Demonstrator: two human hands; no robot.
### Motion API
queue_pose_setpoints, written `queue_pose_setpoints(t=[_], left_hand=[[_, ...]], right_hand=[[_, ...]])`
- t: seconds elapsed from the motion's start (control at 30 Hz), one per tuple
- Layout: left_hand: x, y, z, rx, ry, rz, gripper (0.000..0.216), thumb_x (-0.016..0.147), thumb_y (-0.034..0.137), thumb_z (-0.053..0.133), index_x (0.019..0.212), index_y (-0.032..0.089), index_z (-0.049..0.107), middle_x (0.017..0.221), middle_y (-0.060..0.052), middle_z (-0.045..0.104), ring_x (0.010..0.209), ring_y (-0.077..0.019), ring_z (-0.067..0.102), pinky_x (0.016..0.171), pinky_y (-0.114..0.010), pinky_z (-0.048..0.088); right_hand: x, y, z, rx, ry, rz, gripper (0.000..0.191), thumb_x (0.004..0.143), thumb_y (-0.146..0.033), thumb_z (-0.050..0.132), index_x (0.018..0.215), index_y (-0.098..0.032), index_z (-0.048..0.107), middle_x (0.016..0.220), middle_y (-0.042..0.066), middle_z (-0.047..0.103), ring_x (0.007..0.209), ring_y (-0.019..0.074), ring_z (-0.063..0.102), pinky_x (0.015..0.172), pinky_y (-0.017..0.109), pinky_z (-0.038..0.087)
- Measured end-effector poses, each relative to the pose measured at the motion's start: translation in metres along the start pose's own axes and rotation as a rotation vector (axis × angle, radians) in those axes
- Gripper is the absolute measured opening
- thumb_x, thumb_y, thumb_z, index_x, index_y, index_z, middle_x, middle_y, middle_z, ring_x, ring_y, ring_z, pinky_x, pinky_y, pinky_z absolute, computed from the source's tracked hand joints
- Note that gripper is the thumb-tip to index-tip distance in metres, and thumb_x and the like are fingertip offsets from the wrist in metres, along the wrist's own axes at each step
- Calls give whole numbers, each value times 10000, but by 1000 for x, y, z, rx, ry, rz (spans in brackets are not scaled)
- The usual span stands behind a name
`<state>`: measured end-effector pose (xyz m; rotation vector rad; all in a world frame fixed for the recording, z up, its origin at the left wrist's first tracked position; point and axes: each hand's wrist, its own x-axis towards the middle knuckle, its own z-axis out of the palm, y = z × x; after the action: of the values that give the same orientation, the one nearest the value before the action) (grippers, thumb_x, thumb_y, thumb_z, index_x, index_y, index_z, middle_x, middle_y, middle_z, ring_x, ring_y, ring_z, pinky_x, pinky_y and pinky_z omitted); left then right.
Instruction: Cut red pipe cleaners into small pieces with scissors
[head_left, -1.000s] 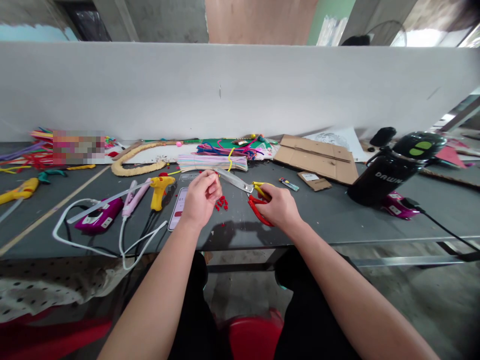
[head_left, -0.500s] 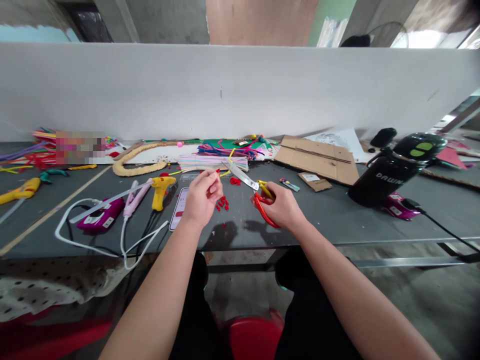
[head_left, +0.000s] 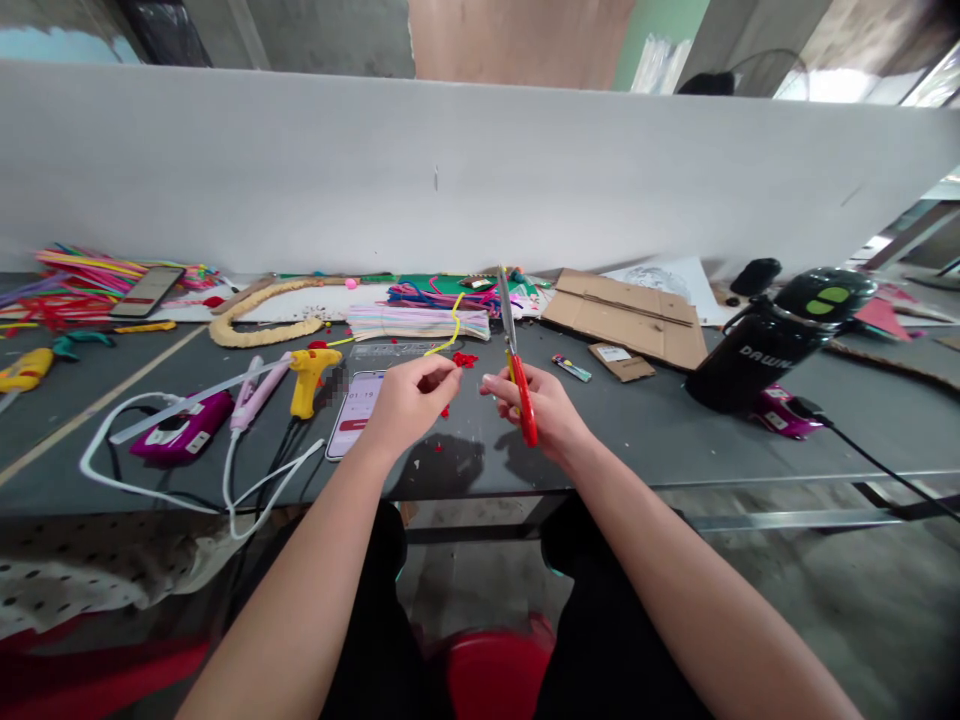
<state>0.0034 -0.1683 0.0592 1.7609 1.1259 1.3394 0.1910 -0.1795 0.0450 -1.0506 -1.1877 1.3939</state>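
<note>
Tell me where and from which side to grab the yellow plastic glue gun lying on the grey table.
Grip the yellow plastic glue gun by its handle, coming from the near edge of the grey table. It lies flat on its side with the handle pointing toward that edge, and the barrel end may be hot.

Head camera looks forward and down, close over the table (head_left: pixel 675 440).

Scissors (head_left: pixel 514 360): shiny metal blades, glossy plastic handles.
</note>
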Motion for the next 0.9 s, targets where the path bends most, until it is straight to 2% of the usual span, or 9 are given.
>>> queue_pose_setpoints(t=[0.13, 0.27, 0.43, 0.63, 0.73, 0.9], left_hand=[[-1, -4, 6, 128, -183, 5, 161, 795, 250, 655, 656, 168, 657, 585, 14, 574, 554, -105, 461, 531, -225, 307], [-1, -4, 2, 294, -278, -15, 189, 843, 314, 593, 757, 172, 683, 652, 16, 615, 605, -115, 512, 574, -227, 360], [-2, 0, -1, 320, -305, -27, 231, 867, 356, 566, 797, 174, 690, 694, 4, 646, 647, -125, 553, 602, -232, 399], [-2, -2, 2, 259, -304, -54, 242, 867, 376, 577, 822, 169, 692, 709, -7, 653, 633, -123, 553, 591, -237, 411], [-2, -3, 4, 202, -302, -63, 248, 867, 384, 589, 829, 162, 693, 725, -15, 657, 642, -123, 563, 600, -238, 428], [-2, 0, 10, 59, -333, -98, 274, 871, 414, 605, 945, 167, 700, 807, -31, 683, 680, -125, 593, 631, -237, 477]], right_hand=[[9, 8, 12, 128, 37, -3, 457, 581, -420, 850, 822, -204, 527, 645, -44, 585, 545, 92, 507, 491, 223, 345], [14, 11, 15, 195, 45, -37, 490, 548, -404, 868, 809, -208, 503, 673, -43, 617, 509, 74, 468, 482, 234, 334], [10, 9, 17, 226, 40, -91, 447, 580, -361, 853, 818, -206, 508, 689, -33, 620, 517, 75, 457, 479, 239, 320], [10, 9, 17, 251, 49, -73, 398, 604, -330, 827, 808, -206, 510, 700, -28, 621, 500, 74, 430, 454, 241, 286], [10, 9, 16, 260, 57, -79, 385, 609, -325, 818, 811, -209, 512, 710, -31, 625, 495, 70, 422, 453, 239, 285], [11, 11, 14, 306, 60, -91, 387, 604, -297, 819, 823, -213, 512, 731, -38, 633, 491, 64, 428, 463, 235, 305]])
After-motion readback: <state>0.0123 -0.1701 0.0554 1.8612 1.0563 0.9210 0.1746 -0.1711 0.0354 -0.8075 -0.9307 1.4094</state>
